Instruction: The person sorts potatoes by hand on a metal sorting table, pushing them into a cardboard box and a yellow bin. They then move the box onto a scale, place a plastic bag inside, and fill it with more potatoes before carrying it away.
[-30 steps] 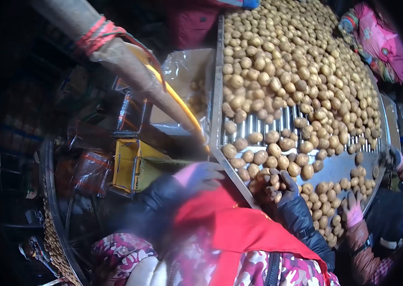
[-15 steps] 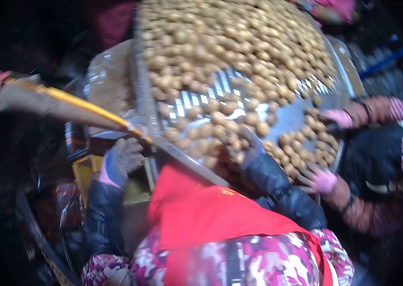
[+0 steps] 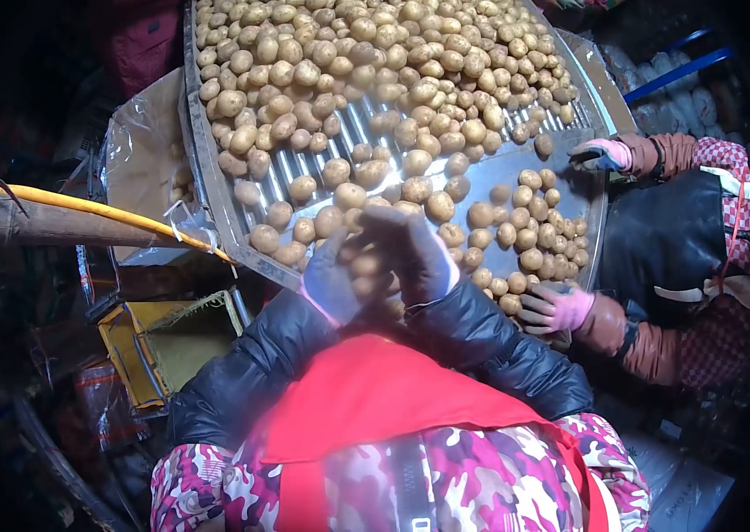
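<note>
Many round potatoes (image 3: 366, 53) cover a metal sorting table (image 3: 375, 129) with rollers and a flat lower tray. Both gloved hands are at the tray's near edge. My left hand (image 3: 332, 282) curves around the left side of some potatoes, and my right hand (image 3: 424, 257) bends over them from the right. Several potatoes (image 3: 368, 266) show between the two palms. The gloves are grey and purple, and the fingers are partly in shadow, so which potatoes each one touches is hard to tell.
On the right, a co-worker's gloved hands (image 3: 561, 309) are beside potatoes on the tray. A wooden pole (image 3: 73, 222) with a yellow hose reaches in from the left. Below it is a yellow open box (image 3: 140, 346). Cardboard (image 3: 149, 146) lines the table's left side.
My left hand has moved right, from beside the table to the potatoes. My right hand has shifted slightly left. The view has shifted, and the co-worker's upper hand is now apart from the potatoes.
</note>
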The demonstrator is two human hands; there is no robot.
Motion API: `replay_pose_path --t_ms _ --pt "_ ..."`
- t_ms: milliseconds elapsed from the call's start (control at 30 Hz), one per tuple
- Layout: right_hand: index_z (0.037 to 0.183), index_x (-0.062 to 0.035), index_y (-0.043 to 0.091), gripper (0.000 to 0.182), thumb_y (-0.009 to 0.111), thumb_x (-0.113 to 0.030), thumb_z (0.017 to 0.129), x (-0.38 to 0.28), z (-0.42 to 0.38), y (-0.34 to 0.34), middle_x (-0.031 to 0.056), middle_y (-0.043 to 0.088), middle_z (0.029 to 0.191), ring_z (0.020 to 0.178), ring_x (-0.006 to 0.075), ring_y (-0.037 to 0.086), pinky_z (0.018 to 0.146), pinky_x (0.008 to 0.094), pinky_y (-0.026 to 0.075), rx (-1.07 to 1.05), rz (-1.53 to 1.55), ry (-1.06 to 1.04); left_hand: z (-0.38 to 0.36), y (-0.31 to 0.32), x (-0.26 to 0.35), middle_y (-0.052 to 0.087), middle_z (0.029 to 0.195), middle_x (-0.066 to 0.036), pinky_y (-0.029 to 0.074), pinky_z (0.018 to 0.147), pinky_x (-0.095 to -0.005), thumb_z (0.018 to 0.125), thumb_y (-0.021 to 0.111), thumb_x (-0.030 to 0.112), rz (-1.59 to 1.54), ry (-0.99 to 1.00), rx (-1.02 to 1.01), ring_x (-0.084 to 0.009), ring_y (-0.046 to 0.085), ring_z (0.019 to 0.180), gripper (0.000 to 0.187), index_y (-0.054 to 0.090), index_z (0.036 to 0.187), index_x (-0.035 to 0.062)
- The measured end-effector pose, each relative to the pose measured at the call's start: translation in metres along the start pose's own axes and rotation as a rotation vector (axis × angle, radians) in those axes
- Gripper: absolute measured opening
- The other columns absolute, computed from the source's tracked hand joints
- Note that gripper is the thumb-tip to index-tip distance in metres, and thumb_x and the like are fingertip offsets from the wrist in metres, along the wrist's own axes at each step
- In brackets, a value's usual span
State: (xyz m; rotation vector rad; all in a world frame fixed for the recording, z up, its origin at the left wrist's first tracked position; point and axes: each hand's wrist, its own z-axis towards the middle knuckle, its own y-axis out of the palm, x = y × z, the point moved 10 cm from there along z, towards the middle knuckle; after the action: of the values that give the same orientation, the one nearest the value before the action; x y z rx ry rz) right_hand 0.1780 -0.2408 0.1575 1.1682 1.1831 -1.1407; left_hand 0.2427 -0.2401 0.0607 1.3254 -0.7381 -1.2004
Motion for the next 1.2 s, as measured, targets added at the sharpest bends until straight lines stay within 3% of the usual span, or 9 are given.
replay_pose_path --t_ms 133,300,333,467,567,667,767,1000,1200 --pt "0.146 0.0049 0.049 0.048 0.043 -0.03 0.113 0.011 -0.003 -0.031 0.0176 0.061 0.139 0.133 0.0265 0.057 0.117 0.0415 0.042 0.175 -0.14 -0.132 -0.034 -0.032 0.013 0.063 0.124 -0.009 0.055 0.086 -0.031 0.112 0.045 0.032 0.255 0.125 0.387 -0.0164 0.062 0.098 0.042 0.053 0.145 0.0072" --pt "0.124 0.0053 0.066 0.029 0.054 -0.013 0.105 -0.098 0.005 -0.013 0.0163 0.072 0.117 0.112 0.0253 0.068 0.101 0.0391 0.051 -0.017 -0.361 -0.032 -0.107 -0.024 0.032 0.063 0.105 -0.008 0.052 0.064 -0.0273 0.109 0.05 0.024 0.47 0.256 0.708 -0.0125 0.057 0.077 0.029 0.06 0.128 0.0047" --pt "0.118 0.0041 0.069 0.027 0.065 -0.004 0.092 -0.148 0.002 0.003 0.0175 0.072 0.107 0.103 0.0316 0.07 0.094 0.0415 0.055 -0.095 -0.623 -0.417 -0.13 -0.021 0.038 0.063 0.1 -0.009 0.052 0.059 -0.0278 0.109 0.051 0.027 0.497 0.293 0.837 -0.013 0.056 0.073 0.029 0.063 0.121 0.0034" --pt "0.101 -0.0039 0.073 0.031 0.073 -0.03 0.083 -0.242 -0.035 0.049 0.0097 0.07 0.092 0.086 0.0289 0.071 0.081 0.0444 0.059 0.012 -0.999 -0.778 -0.245 -0.012 0.087 0.067 0.097 -0.014 0.051 0.056 -0.026 0.108 0.051 0.04 0.419 0.602 1.023 -0.0192 0.061 0.075 0.04 0.069 0.104 0.0037" --pt "0.095 -0.0079 0.073 0.033 0.078 -0.029 0.07 -0.269 -0.038 0.063 0.0081 0.068 0.088 0.081 0.0292 0.071 0.071 0.0452 0.062 -0.205 -1.13 -0.59 -0.345 -0.015 0.114 0.069 0.101 -0.013 0.053 0.062 -0.026 0.107 0.056 0.037 0.519 0.708 1.196 -0.0193 0.063 0.077 0.038 0.069 0.112 0.002" --pt "0.094 -0.0035 0.07 0.034 0.076 -0.016 0.062 -0.257 -0.068 0.058 0.0113 0.066 0.09 0.077 0.0294 0.07 0.062 0.0446 0.062 0.014 -1.042 -1.114 -0.414 -0.032 0.15 0.07 0.107 -0.012 0.055 0.074 -0.0286 0.105 0.062 0.027 1.033 0.624 1.426 -0.0195 0.065 0.085 0.034 0.068 0.122 -0.0012" --pt "0.092 -0.0045 0.07 0.032 0.076 -0.019 0.064 -0.251 -0.081 0.063 0.0106 0.066 0.088 0.076 0.0292 0.07 0.063 0.0442 0.062 -0.033 -1.051 -1.185 -0.338 0.045 0.131 0.069 0.117 -0.013 0.054 0.095 -0.0304 0.1 0.067 0.008 1.888 0.784 1.764 -0.0206 0.066 0.111 0.033 0.065 0.13 -0.0061" --pt "0.089 -0.0069 0.07 0.029 0.075 -0.024 0.067 -0.236 -0.09 0.069 0.0089 0.066 0.085 0.075 0.0286 0.069 0.065 0.0432 0.06 -0.148 -1.08 -1.173 -0.135 0.082 0.08 0.065 0.126 -0.02 0.055 0.097 -0.0354 0.091 0.075 0.001 2.526 0.638 0.856 -0.0289 0.068 0.114 0.038 0.067 0.128 -0.0008" --pt "0.087 -0.0088 0.07 0.027 0.075 -0.029 0.07 -0.23 -0.091 0.064 0.0074 0.065 0.083 0.074 0.0281 0.069 0.066 0.0423 0.058 -0.215 -1.127 -1.129 -0.09 0.066 0.08 0.063 0.132 -0.022 0.053 0.101 -0.044 0.088 0.077 0.01 2.637 0.472 0.817 -0.0398 0.064 0.117 0.041 0.068 0.128 0.0042"
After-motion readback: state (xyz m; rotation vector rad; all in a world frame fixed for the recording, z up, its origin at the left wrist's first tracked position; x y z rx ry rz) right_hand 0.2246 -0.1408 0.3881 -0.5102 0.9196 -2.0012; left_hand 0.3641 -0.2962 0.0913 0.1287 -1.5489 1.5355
